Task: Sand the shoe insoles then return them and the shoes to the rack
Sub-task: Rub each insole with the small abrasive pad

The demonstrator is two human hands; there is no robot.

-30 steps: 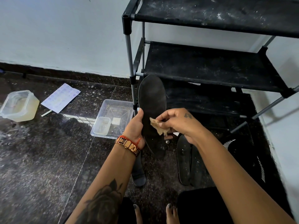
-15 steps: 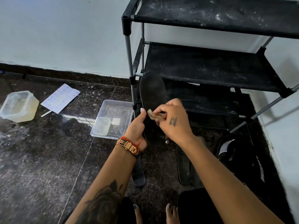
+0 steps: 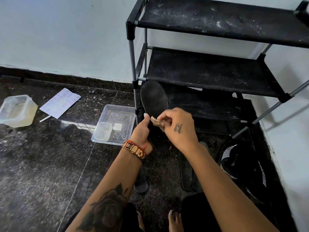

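Observation:
My left hand (image 3: 141,131) grips the left edge of a black insole (image 3: 154,101) and holds it upright in front of the black shoe rack (image 3: 209,72). My right hand (image 3: 178,128) pinches a small tan piece of sandpaper (image 3: 156,122) against the insole's face, near its left edge beside my left thumb. More black insoles (image 3: 185,173) lie on the floor under my right forearm, and another (image 3: 141,183) lies under my left wrist. Black shoes (image 3: 240,164) with white stripes sit on the floor at the right, by the wall.
A clear plastic tray (image 3: 117,114) holding a small container lies left of the rack. Further left a tub of yellowish liquid (image 3: 16,111), a printed sheet (image 3: 60,102) and a pen (image 3: 45,118) are on the dark stone floor. My feet show at the bottom edge.
My right hand has turned over and carried the sandpaper up and to the left across the insole, towards my left thumb. The left hand has kept its grip.

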